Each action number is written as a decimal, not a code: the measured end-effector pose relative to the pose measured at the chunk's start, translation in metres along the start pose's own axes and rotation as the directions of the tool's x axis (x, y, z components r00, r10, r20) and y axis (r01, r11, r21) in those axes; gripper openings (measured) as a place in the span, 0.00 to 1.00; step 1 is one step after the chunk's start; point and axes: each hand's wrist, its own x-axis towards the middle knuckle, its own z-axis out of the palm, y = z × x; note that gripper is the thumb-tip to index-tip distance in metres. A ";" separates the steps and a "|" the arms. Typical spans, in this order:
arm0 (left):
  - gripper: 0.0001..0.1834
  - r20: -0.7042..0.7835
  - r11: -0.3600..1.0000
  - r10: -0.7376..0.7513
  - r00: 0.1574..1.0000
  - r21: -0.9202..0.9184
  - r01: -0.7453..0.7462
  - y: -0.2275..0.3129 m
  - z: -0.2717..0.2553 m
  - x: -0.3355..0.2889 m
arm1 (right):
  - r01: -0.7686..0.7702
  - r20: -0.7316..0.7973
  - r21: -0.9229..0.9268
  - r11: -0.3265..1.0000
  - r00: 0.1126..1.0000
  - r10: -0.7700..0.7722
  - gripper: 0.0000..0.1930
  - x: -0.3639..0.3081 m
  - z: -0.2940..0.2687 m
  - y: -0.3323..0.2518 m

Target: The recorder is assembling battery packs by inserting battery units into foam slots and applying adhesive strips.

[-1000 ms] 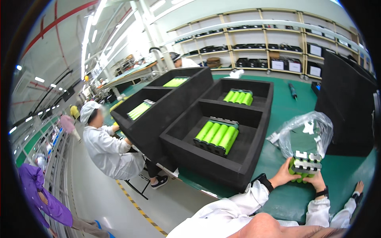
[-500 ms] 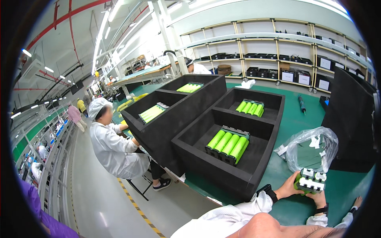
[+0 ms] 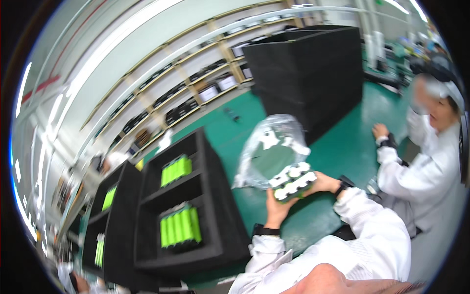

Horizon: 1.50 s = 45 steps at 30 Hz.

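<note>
In front of me both hands hold a battery pack, its white-patched end facing up and green cells partly showing at the edge. My left hand grips its near left side, and my right hand closes on its right side. Fingers under the pack are hidden. Just beyond it lies a clear plastic bag with white scraps, on the green tabletop. On the left, a black divided box holds a green battery pack and another green battery pack in separate compartments.
Left of it stands a second black box with more green cells. A tall black box rises beyond the bag. A co-worker in white sits at the right, one hand on the table. Shelves with dark bins line the far wall.
My view has swung to the right, bringing the co-worker and the tall box further into sight. Both hands still hold the battery pack, now with the bag right beside it.
</note>
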 end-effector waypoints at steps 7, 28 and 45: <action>0.36 0.016 1.000 0.011 1.000 0.026 -0.011 -0.019 0.004 -0.004 | 0.016 -0.018 0.020 1.000 1.000 -0.016 0.38 -0.009 -0.003 0.014; 0.41 0.014 0.995 -0.061 0.998 0.076 0.060 -0.041 -0.007 -0.004 | 0.067 -0.010 0.024 0.997 0.998 -0.067 0.50 -0.007 0.005 0.007; 0.22 -0.001 0.998 -0.059 0.998 0.015 0.059 -0.042 0.004 -0.018 | 0.043 0.037 -0.006 0.999 0.998 -0.043 0.43 -0.007 -0.008 -0.010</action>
